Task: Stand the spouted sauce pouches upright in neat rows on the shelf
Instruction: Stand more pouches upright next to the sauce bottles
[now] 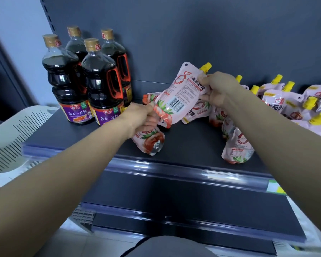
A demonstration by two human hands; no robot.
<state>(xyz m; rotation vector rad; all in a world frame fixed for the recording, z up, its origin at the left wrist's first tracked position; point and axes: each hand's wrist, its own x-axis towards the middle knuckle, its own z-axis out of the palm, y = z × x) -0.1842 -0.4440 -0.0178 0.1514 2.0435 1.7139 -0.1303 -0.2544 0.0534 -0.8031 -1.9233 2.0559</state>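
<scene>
While my left hand [143, 117] pinches the pink plastic yellow-spouted sauce pouch [180, 95] by its bottom, my right hand [218, 88] grips its top above the dark shelf [189, 143].

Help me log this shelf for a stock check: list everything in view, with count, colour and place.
held pouch: one, pink and white with a yellow cap, tilted above the shelf between both hands
other pouches: more than six, exact count unclear, pink with yellow caps, lying or leaning on the middle and right of the shelf
bottles: four, dark sauce, gold caps, purple labels, standing at the back left of the shelf
shelf: one, dark grey, across the middle of the view
basket: one, white, slotted, left of the shelf
left hand: one, grips the held pouch's bottom end
right hand: one, grips the held pouch near its spout
</scene>
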